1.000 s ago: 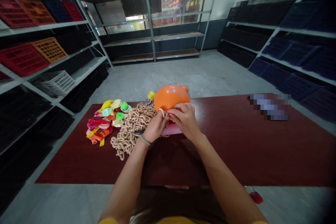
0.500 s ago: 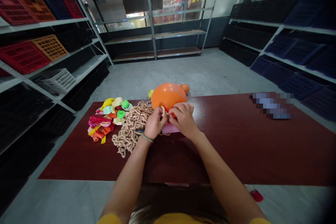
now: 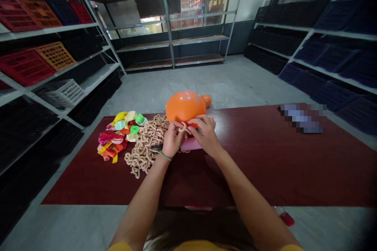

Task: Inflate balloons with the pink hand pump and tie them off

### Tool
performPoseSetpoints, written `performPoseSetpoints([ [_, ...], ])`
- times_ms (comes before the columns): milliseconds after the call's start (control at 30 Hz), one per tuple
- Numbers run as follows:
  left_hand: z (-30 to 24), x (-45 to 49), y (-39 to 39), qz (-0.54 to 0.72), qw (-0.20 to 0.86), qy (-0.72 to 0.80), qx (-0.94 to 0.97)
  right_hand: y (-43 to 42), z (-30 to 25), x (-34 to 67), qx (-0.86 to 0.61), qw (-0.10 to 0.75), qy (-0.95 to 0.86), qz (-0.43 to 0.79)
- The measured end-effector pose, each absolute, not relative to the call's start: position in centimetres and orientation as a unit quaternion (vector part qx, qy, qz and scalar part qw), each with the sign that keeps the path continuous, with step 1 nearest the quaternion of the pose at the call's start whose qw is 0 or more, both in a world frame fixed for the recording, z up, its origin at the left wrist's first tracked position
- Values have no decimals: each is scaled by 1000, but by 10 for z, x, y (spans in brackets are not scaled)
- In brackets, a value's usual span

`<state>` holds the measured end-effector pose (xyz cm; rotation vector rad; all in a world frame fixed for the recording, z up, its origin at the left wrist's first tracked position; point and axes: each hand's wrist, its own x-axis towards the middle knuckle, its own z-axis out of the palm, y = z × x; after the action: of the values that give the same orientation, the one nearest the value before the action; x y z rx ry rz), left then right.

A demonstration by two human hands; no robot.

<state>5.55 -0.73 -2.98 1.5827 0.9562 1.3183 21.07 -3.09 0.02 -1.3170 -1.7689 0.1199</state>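
Note:
An inflated orange balloon (image 3: pixel 185 106) sits at the far edge of the dark red table (image 3: pixel 265 164). My left hand (image 3: pixel 172 140) and my right hand (image 3: pixel 204 135) meet just below it, both closed in a pinch around the balloon's neck and a small beige clip (image 3: pixel 185 127). A pink object (image 3: pixel 190 144) lies on the table under my hands. To the left lies a heap of beige clips (image 3: pixel 147 143), and further left a pile of flat coloured balloons (image 3: pixel 119 133).
A second small orange balloon (image 3: pixel 206 100) shows behind the big one. A blurred-out object (image 3: pixel 303 117) lies at the table's right. Metal shelves with red, orange and white crates (image 3: pixel 38 59) line the left; dark crates fill the right shelves. A red thing (image 3: pixel 287 219) lies on the floor.
The orange balloon has shifted left and turned, and both hands moved slightly left with it, still pinching at its neck.

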Motion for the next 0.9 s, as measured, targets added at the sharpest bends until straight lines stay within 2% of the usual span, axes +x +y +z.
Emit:
performPoseSetpoints([
  [300, -27, 50, -6, 528, 488, 303, 626, -27, -1, 220, -503, 406, -757, 97],
  [633, -20, 48, -4, 519, 528, 308, 598, -26, 1, 220, -495, 462, -724, 131],
  [767, -16, 44, -3, 531, 526, 326, 579, -26, 3, 221, -511, 497, -695, 98],
  [900, -16, 43, -2, 535, 522, 326, 579, -27, 3, 219, -519, 478, -705, 64],
])
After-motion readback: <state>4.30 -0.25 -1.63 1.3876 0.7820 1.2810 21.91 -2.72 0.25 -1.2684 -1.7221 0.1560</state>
